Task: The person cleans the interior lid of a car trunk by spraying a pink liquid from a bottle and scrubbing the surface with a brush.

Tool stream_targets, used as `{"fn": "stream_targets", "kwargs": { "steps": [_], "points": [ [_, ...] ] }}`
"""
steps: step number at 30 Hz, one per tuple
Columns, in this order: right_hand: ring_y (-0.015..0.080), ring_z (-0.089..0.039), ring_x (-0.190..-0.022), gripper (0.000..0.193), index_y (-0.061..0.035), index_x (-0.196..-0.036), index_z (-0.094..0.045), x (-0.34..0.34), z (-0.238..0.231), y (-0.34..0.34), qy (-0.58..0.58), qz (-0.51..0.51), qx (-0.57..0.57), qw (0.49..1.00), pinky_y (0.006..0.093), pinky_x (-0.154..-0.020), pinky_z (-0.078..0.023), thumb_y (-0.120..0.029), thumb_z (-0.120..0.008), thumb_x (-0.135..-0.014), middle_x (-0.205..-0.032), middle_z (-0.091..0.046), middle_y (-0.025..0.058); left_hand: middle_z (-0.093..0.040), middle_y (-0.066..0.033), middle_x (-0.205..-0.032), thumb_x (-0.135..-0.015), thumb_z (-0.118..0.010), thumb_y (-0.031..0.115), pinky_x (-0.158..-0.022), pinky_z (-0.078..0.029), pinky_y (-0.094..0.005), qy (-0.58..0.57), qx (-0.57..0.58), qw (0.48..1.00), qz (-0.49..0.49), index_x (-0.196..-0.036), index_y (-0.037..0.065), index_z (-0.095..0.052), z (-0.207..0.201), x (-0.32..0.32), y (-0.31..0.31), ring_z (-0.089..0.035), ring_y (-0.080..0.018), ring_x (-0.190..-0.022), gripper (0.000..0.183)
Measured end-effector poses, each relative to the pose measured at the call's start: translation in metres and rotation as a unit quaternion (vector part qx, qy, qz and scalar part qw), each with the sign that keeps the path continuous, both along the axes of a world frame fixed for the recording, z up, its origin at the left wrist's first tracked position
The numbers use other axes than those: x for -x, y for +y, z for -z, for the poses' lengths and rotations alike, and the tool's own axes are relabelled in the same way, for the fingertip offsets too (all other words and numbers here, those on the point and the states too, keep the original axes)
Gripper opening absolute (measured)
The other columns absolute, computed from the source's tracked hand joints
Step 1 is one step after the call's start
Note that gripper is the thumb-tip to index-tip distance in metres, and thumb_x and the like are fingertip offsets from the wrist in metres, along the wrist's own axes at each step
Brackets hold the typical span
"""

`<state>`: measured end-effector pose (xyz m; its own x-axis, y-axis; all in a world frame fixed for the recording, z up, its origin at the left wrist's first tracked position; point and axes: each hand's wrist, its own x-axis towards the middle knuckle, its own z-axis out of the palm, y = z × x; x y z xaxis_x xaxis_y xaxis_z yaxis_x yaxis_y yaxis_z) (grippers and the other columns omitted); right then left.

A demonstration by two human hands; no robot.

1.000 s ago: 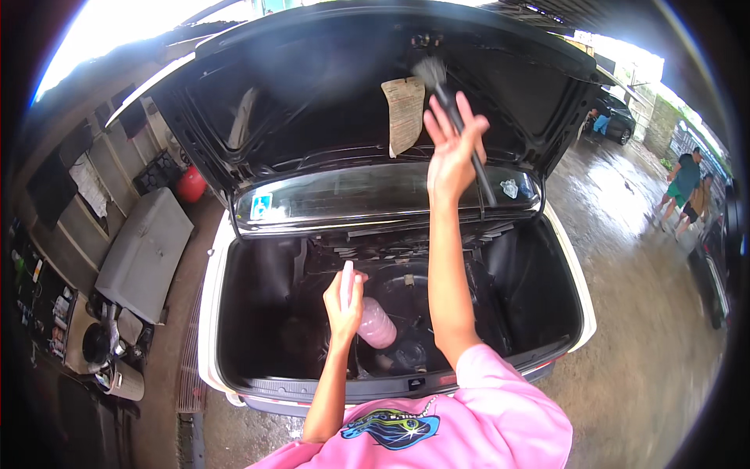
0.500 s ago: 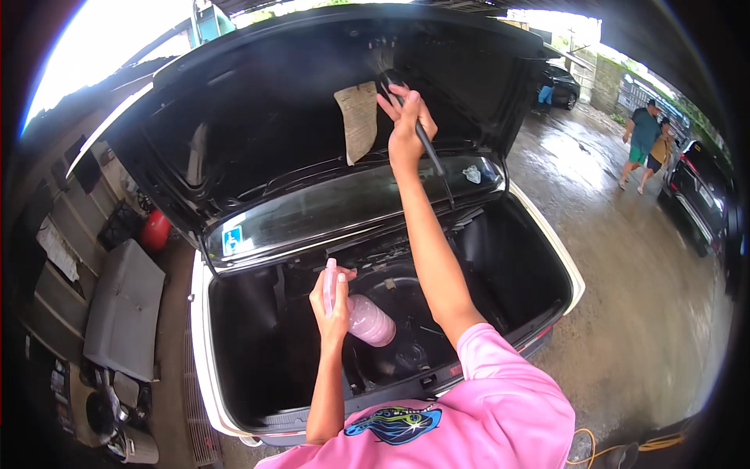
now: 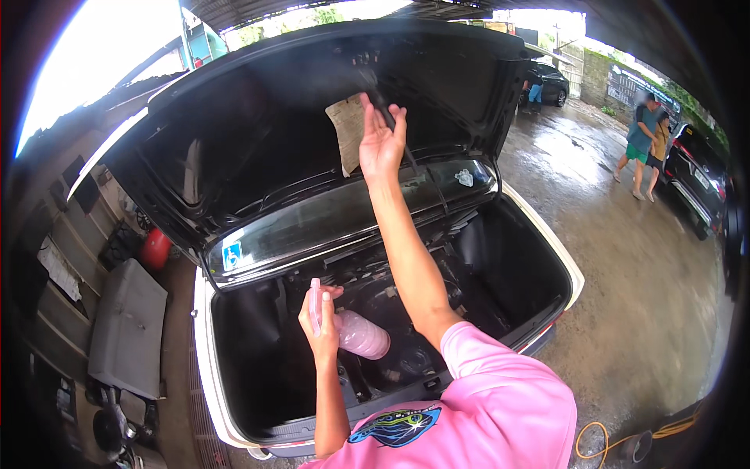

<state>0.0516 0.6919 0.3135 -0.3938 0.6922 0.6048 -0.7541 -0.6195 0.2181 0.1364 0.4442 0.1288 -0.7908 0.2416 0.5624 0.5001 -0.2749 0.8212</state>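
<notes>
My left hand (image 3: 320,322) is wrapped round the pink trigger head of a clear spray bottle (image 3: 364,334) with pink liquid, tilted over the open car trunk (image 3: 258,352). My right hand (image 3: 383,144) is raised to the underside of the black trunk lid (image 3: 258,117). In it is a slim black-handled brush (image 3: 412,160), partly hidden behind the fingers, its head blurred against the lid. A worn beige paper label (image 3: 346,133) on the lid lies just left of this hand.
The rear window (image 3: 312,223) bears a blue sticker (image 3: 233,255). At the left are a grey panel-like box (image 3: 129,328) and a red tank (image 3: 155,248). Two people (image 3: 642,144) walk by a dark car (image 3: 699,180) at right. A yellow hose (image 3: 598,442) lies low right.
My right hand has turned and shifted slightly left and down with the brush, now beside the paper label. In view, the bottle and left hand sit a little lower and further left.
</notes>
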Motion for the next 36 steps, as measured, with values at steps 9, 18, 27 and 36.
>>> {"fn": "stream_targets", "kwargs": {
  "steps": [9,18,27,36],
  "points": [
    [0.0420,-0.052,-0.127,0.028,0.0007,-0.101,-0.056,-0.006,0.005,0.010,0.039,0.008,-0.009,0.999,0.0350,-0.102,-0.055,-0.027,-0.055,-0.102,-0.125,-0.054,0.0348,-0.066,-0.0101,-0.090,-0.101,-0.056,0.027,-0.088,-0.047,-0.0339,-0.013,0.025,0.998,-0.064,-0.099,-0.005,-0.063,0.009,0.014,-0.016,-0.068,-0.0208,-0.090,0.033],
    [0.0288,-0.069,-0.099,0.038,0.0074,-0.094,-0.062,-0.034,-0.013,0.004,-0.135,0.416,-0.149,0.887,0.0369,-0.086,-0.061,-0.026,-0.048,-0.105,-0.098,-0.067,0.0181,-0.070,-0.0099,-0.090,-0.100,-0.056,0.023,-0.060,-0.044,-0.0262,-0.028,0.043,0.998,-0.021,-0.096,-0.002,-0.065,0.011,0.007,0.004,-0.055,-0.0094,-0.063,0.027],
    [0.0186,-0.073,-0.074,0.029,0.0074,-0.094,-0.069,-0.056,-0.039,-0.005,-0.176,0.700,-0.238,0.650,0.0277,-0.066,-0.056,-0.016,-0.053,-0.102,-0.083,-0.073,0.0129,-0.070,-0.0130,-0.092,-0.099,-0.057,0.031,-0.088,-0.049,-0.0345,-0.054,0.059,0.996,0.044,-0.097,-0.004,-0.064,0.010,-0.002,0.026,-0.067,-0.0216,-0.092,0.036],
    [0.0168,-0.071,-0.069,0.030,0.0056,-0.088,-0.069,-0.088,-0.025,0.002,-0.289,0.614,-0.264,0.686,0.0304,-0.065,-0.058,-0.017,-0.054,-0.101,-0.069,-0.069,0.0121,-0.070,-0.0115,-0.090,-0.100,-0.056,0.020,-0.079,-0.049,-0.0305,-0.038,0.020,0.999,0.021,-0.097,-0.004,-0.065,0.013,-0.007,0.014,-0.065,-0.0155,-0.086,0.026]
  ]
}}
